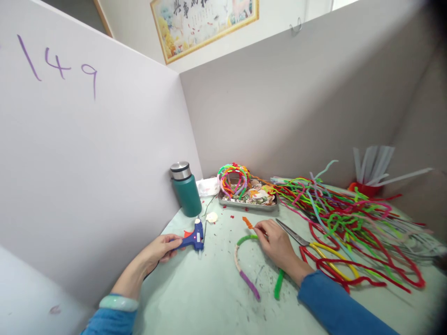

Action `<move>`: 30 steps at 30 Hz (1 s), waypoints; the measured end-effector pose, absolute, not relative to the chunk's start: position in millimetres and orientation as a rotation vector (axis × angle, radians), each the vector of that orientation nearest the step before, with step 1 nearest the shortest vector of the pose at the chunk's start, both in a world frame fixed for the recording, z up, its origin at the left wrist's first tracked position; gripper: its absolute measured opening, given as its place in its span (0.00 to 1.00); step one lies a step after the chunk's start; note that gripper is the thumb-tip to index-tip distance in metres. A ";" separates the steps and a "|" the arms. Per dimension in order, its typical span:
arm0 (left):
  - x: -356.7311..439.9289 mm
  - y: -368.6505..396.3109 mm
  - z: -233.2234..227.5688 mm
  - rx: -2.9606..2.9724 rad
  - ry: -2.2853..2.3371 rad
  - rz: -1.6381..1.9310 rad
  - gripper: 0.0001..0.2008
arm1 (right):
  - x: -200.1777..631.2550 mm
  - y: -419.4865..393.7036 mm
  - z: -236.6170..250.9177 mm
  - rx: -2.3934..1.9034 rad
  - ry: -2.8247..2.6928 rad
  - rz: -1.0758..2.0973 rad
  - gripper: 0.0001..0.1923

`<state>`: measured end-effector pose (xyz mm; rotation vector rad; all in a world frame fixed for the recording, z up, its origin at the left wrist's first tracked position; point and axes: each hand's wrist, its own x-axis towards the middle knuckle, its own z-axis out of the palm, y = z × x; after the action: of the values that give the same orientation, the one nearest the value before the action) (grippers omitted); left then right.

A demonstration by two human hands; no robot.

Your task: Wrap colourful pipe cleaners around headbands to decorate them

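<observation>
My left hand (159, 249) grips the handle of a blue glue gun (194, 238), whose nozzle points away from me over the pale green table (195, 298). My right hand (276, 243) pinches an orange pipe cleaner end (247, 222) where it meets the top of a headband (244, 265) wrapped in green, pink and purple pipe cleaner. The headband lies flat between my hands, its open side toward me.
A teal flask (186, 190) stands in the left corner. A metal tray (247, 202) holds shells and finished headbands. Scissors (307, 242) and a large heap of coloured pipe cleaners (352, 218) lie at right, with a red cup of glue sticks (366, 188). Partition walls enclose the table.
</observation>
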<state>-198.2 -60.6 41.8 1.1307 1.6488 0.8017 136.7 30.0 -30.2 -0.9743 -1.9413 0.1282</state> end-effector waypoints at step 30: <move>-95.6 -58.4 28.5 2.266 2.360 0.701 0.16 | 136.6 24.2 -23.2 -0.938 -1.936 0.180 0.06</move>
<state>-95.6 -58.4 28.5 2.2656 2.3601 0.7011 136.6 24.2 -23.2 -0.9383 -1.9362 0.1801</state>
